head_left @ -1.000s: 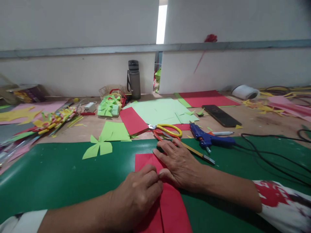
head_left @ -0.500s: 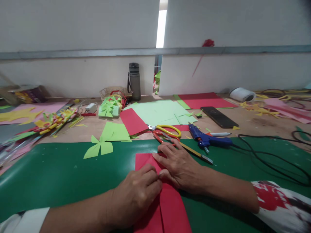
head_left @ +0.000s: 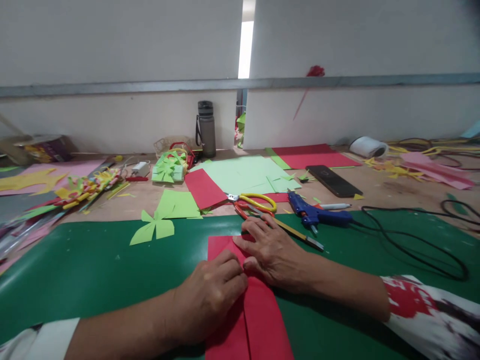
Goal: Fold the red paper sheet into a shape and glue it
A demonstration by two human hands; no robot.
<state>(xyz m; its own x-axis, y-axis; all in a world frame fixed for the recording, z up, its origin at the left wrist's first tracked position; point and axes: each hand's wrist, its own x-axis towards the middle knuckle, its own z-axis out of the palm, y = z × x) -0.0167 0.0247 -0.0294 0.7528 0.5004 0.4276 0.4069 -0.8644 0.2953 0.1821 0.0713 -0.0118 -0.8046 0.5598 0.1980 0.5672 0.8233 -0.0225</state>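
Red paper, folded lengthwise, lies on the green mat directly in front of the person and runs out of view at the lower edge. A long seam divides its upper layer. This central position presumably keeps the fold within reach of both hands.

Left hand: fingers curled and bunched together over the seam, palm side down. Its fingertips are hidden behind the knuckles, so whether they pinch the edge or only press on it cannot be told. Right hand: fingers spread and laid over the far right part of the same paper, thumb near the left fingers. The spread grip probably serves as a hold-down, so that the paper does not slide while the left fingers work the seam.

Tools lie just beyond the right hand. The scissors lie with their yellow and orange loops toward the right, which likely suits a right-hand pick-up. A yellow-handled tool lies slantwise beside them. The blue glue gun rests farther right, its black cord looped to that side, apparently clear of the paper.

Stock and cut pieces lie left and behind: a lime-green cut shape overlaps the mat's far edge, and pale green sheets lie beyond the scissors, leaving working room around the fold.
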